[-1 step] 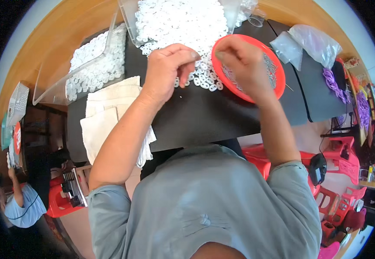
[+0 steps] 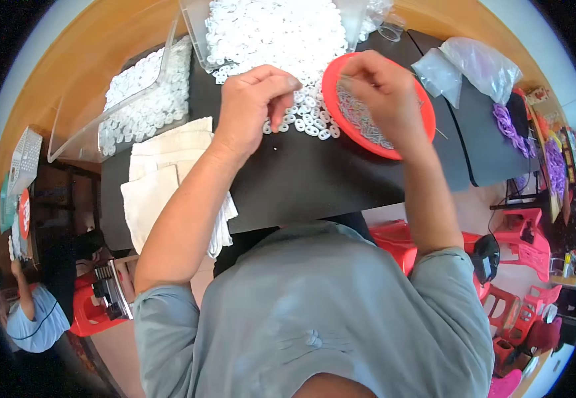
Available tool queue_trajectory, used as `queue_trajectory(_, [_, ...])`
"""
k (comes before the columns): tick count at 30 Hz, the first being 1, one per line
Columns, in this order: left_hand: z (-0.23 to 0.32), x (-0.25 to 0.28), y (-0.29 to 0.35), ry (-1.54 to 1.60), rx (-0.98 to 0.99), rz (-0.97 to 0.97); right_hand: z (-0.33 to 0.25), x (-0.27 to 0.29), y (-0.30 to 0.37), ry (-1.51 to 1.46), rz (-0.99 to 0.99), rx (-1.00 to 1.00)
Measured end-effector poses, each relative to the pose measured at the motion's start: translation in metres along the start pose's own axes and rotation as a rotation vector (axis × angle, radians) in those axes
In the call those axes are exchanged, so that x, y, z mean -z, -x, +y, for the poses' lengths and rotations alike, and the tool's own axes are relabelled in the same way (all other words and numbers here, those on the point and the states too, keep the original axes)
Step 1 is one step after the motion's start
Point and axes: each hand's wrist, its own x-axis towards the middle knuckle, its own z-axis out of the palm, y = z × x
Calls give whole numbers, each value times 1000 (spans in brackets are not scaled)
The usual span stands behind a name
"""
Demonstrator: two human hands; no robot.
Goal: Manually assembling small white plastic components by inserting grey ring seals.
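My left hand (image 2: 251,103) hovers at the near side of a heap of small white oval plastic pieces with two holes (image 2: 311,116). Its thumb and forefinger are pressed together; whatever sits between them is too small to make out. Over a red plastic bowl (image 2: 329,89) on the right is my right hand (image 2: 388,89), its thumb and forefinger drawn into a pinch. Any item in that pinch cannot be told. The bowl holds many thin silvery metal pieces (image 2: 361,119), partly covered by the hand.
A clear bin (image 2: 198,33) spills white pieces (image 2: 274,33) onto the dark table (image 2: 301,179). Left stand another clear bin (image 2: 75,126) and folded cream cloths (image 2: 152,192). Plastic bags (image 2: 480,66) and purple cord (image 2: 513,132) lie right. Another person (image 2: 39,318) sits far left.
My right hand has shifted slightly to the right and up over the red bowl, showing more of the metal pieces. My left hand has barely moved.
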Motion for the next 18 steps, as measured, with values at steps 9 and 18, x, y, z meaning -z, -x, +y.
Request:
queue_trajectory(9, [-1, 10, -6, -48, -48, 139, 54, 51, 12, 781, -224, 19])
queue_trajectory(18, [-6, 17, -10, -82, -27, 183, 70, 12, -1, 755, -355, 114])
